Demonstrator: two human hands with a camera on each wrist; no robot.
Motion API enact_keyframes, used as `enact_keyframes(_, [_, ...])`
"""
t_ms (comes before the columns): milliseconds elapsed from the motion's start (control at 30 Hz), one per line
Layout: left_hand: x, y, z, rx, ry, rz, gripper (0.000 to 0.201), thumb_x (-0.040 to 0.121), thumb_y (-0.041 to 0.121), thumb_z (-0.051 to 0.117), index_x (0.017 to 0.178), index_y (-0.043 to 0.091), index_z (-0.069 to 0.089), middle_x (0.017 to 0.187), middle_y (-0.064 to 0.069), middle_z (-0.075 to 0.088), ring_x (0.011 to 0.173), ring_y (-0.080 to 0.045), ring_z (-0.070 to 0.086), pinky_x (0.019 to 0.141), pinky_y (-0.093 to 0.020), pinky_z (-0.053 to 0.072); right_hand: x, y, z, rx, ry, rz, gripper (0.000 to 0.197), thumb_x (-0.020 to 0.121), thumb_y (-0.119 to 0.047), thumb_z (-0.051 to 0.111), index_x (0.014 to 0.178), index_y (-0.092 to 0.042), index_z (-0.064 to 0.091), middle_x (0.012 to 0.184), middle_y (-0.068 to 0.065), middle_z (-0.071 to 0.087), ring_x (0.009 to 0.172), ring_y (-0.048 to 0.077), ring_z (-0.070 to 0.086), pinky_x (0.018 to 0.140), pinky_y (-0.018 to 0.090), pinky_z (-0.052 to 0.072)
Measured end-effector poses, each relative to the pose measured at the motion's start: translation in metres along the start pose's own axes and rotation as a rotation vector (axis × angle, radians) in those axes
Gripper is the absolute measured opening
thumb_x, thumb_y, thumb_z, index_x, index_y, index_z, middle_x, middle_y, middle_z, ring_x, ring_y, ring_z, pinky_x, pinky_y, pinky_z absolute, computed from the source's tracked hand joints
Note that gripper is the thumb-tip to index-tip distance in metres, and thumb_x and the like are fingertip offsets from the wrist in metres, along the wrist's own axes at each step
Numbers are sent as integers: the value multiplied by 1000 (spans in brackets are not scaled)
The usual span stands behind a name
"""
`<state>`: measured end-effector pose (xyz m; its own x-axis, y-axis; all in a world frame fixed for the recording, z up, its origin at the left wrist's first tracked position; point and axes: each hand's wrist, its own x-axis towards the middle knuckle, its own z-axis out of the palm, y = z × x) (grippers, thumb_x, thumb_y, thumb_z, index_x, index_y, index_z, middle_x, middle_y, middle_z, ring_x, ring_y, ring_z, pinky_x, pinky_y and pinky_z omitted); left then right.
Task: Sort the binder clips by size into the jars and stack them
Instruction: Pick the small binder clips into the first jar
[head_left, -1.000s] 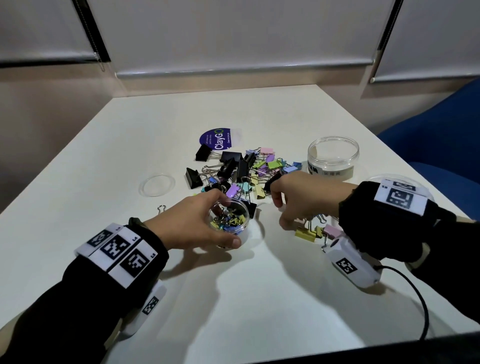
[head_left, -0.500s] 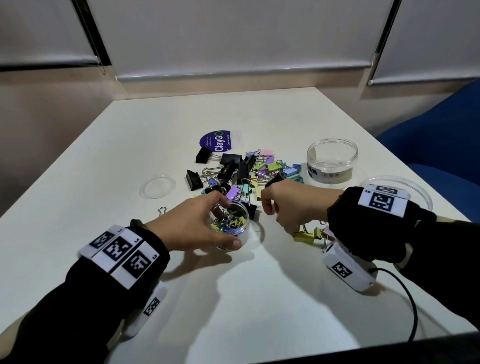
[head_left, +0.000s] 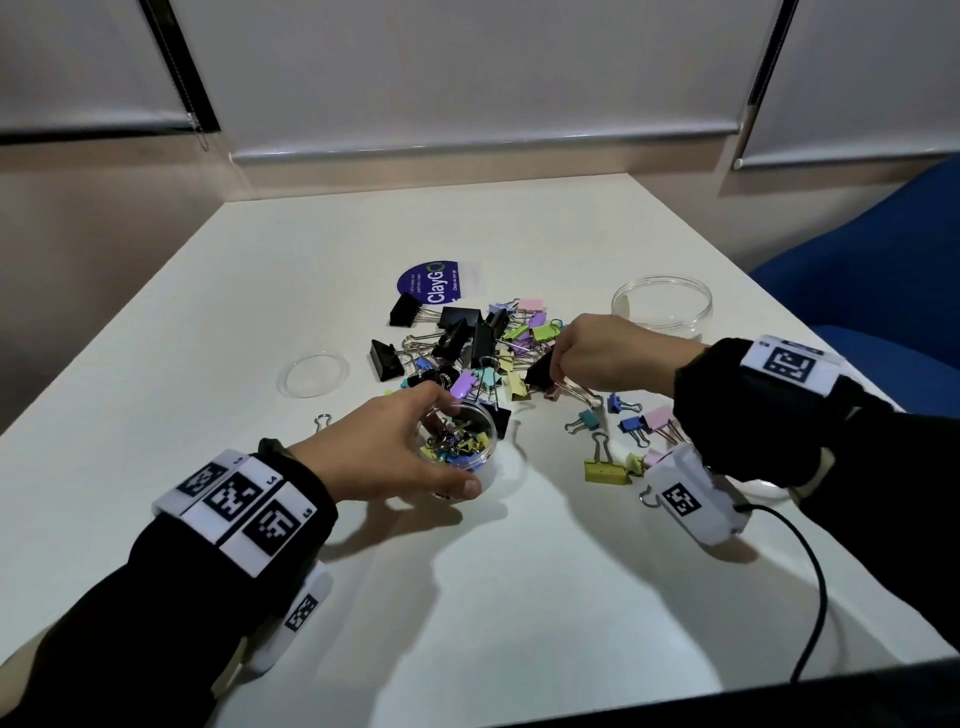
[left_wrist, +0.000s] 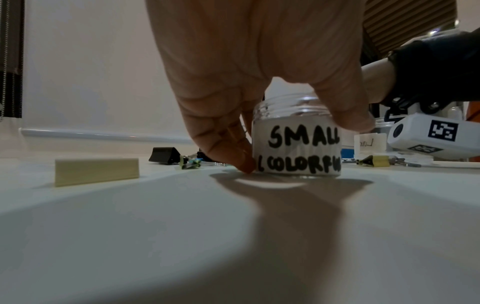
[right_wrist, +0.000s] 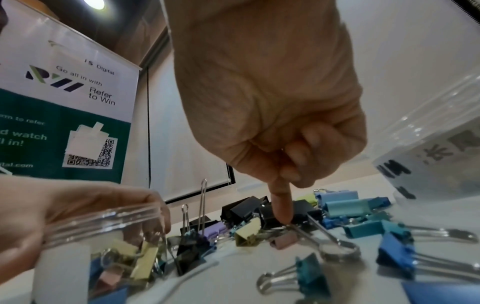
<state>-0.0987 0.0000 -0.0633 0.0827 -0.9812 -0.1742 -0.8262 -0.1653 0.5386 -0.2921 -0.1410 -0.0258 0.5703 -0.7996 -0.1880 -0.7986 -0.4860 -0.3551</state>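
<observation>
A small clear jar (head_left: 480, 460) labelled "SMALL COLORFUL" (left_wrist: 298, 148) stands on the white table (head_left: 467, 597), holding several small coloured clips. My left hand (head_left: 456, 441) grips it, thumb on the near side and fingers (left_wrist: 228, 144) on the far side. The pile of black and pastel binder clips (head_left: 483, 338) lies just behind it. My right hand (head_left: 558, 371) is at the pile's right edge with fingers curled. One straight digit (right_wrist: 281, 205) touches a black clip (head_left: 537, 371) lying there. A wider empty jar (head_left: 660, 306) stands at the back right.
A clear lid (head_left: 313, 374) lies left of the pile and a purple sticker (head_left: 428, 286) behind it. Loose clips, yellow (head_left: 605, 470), blue (head_left: 631, 423) and teal (head_left: 587, 418), lie under my right wrist. A black cable (head_left: 815, 597) trails right. A blue chair (head_left: 883, 270) stands beyond the table.
My right hand has moved away from the small jar, back and to the right, onto the black clip at the pile's edge. The left hand and jar have stayed put.
</observation>
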Motion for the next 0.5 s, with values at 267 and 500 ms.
enact_keyframes(267, [0,-1,0,-6,-4,-1,76,56,59,84,120,39,48,114,14,59,95,-5,61,89,-34,50,12,-14,20,-407,116,-48,13,72,-8,68,84,-7,68,63,4,55,66,25,57,47,20,35])
enact_keyframes(500, [0,-2,0,-13,-8,6,76,57,57,84,121,38,48,114,13,59,93,-4,59,84,-29,49,12,-14,23,-440,96,-73,16,72,-10,74,85,-6,66,69,6,56,65,23,52,45,20,32])
